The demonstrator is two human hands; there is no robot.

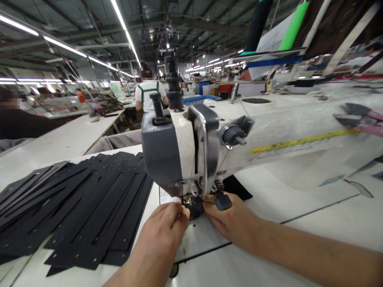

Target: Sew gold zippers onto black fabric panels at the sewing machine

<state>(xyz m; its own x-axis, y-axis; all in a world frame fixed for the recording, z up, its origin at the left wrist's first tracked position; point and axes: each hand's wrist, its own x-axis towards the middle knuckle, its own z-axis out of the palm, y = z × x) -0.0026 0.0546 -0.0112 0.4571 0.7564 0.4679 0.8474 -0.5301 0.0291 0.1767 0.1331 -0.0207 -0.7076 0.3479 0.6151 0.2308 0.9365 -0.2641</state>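
Wide sewing hall, strip lights (132,48) overhead. Well beyond the grip, a person in a white top with green straps (148,95), back turned. Under both hands, a pale worktable (215,263); directly above the fingertips, a sewing machine head (161,155).

Left hand (163,229): fingers curled and bunched narrow, tips at the underside of the machine head. Perhaps pinching an edge there; cannot tell, contact hidden.

Right hand (231,219): reaching in low from the opposite side, fingers close together, tips partly behind a dark paddle (223,202). Cannot tell of any hold.

Between the two sets of fingertips, a dark patch (196,209); plate or material, cannot say. Just beyond the right hand, a black piece (237,188), partly hidden. Hands set to either flank, probably for steadying and guiding from both sides.

Out past the left hand, a spread of slotted black panels (101,215), overlapping, likely fanned for easy lifting one by one. Up and outward from the right hand, pink-handled snips (356,115) beside a yellow measuring strip (302,141) along the machine arm (284,115), presumably for quick reach and checking.
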